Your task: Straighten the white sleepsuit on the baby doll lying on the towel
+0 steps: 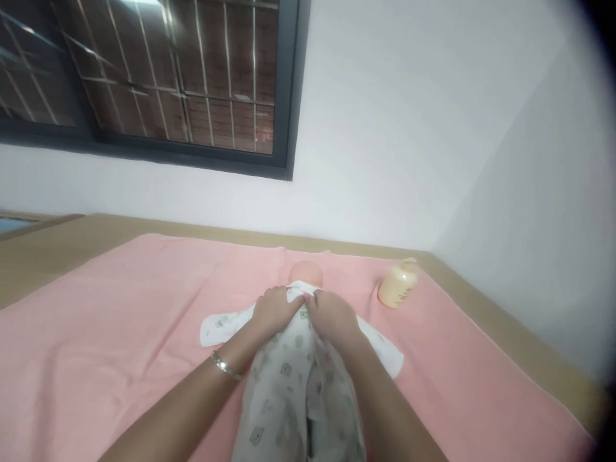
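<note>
A white baby garment (283,372) with small printed figures lies over a doll, whose smooth rounded head (307,273) shows just beyond the collar. Its two sleeves spread out to the left and right. My left hand (278,311), with a silver bracelet on the wrist, is closed on the cloth near the collar. Close beside it, my right hand (333,314) grips the same garment, thumbs nearly touching. The front of the garment hangs toward me, with a dark gap between its lower parts. The doll's body is hidden under the cloth.
A pink cloth (158,289) covers most of the wooden surface (110,228). On its right part stands a pale yellow pump bottle (397,286), slightly tilted in view. Behind are a white wall (385,128) and a dark-framed window (283,96) with bars.
</note>
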`<state>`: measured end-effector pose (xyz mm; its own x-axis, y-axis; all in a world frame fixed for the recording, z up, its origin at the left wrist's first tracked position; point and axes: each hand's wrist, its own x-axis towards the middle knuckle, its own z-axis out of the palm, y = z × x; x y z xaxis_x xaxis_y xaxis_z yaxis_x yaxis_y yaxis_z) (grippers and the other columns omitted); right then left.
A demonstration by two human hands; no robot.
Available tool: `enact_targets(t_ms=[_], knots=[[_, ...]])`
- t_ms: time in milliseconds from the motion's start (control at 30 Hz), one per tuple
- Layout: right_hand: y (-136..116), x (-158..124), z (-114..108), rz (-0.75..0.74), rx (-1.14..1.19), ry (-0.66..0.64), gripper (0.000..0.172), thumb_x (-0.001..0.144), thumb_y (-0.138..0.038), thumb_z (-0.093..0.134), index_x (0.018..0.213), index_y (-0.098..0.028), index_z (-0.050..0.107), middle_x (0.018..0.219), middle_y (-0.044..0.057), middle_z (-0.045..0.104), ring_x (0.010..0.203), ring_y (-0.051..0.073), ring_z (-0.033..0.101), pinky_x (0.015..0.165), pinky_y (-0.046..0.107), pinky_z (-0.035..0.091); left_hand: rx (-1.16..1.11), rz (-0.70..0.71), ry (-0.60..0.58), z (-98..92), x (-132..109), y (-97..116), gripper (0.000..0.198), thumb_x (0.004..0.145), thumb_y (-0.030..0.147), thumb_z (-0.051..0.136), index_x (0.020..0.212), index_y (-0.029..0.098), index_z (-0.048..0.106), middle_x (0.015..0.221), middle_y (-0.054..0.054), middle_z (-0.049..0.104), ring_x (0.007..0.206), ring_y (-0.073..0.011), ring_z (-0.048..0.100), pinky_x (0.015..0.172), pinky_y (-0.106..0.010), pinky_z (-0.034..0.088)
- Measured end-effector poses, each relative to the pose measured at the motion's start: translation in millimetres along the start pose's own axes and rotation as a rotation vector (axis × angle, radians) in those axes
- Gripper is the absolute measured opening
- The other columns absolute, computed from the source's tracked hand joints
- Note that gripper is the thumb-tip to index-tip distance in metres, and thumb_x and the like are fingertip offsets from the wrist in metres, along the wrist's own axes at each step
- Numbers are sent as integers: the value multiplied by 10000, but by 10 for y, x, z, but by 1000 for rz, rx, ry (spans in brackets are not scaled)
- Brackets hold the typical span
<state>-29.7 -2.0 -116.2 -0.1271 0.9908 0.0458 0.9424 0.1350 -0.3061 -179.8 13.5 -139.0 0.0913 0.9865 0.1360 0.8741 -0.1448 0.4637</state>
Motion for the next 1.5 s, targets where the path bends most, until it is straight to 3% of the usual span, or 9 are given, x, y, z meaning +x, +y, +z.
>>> enact_targets(t_ms=[200,400,600,1267,1500], knots=[[174,218,193,142,76,-20,623,956,-516,187,1048,-105,646,1035,193,650,966,312,604,776,387,425,-60,1,-50,43,62,-50,589,847,659,329,988,185,649,1000,-107,686,914,-279,628,741,-334,446],[319,316,307,140,169,38,612,925,-578,235,1082,-123,614,1045,168,645,946,281,599,760,345,417,-56,16,-16,95,80,-96,546,857,672,310,864,206,594,903,-60,674,823,-249,613,698,-331,429],[442,392,394,125,226,64,586,917,-593,224,1045,-172,610,1019,120,659,915,260,599,740,333,409,-55,62,-33,80,84,-96,530,877,642,286,876,203,582,910,-57,662,820,-230,605,693,-316,416],[490,413,440,122,279,84,550,905,-591,232,892,-199,617,886,72,660,811,226,592,653,290,385,-66,49,-64,122,139,-152,578,861,679,265,940,204,584,952,-60,667,846,-237,608,706,-313,420],[525,389,368,42,298,55,551,935,-557,216,922,-182,619,929,79,665,826,210,584,673,269,381,-217,43,-82,95,155,-232,496,889,594,285,856,204,589,897,-40,673,818,-224,609,700,-303,430]])
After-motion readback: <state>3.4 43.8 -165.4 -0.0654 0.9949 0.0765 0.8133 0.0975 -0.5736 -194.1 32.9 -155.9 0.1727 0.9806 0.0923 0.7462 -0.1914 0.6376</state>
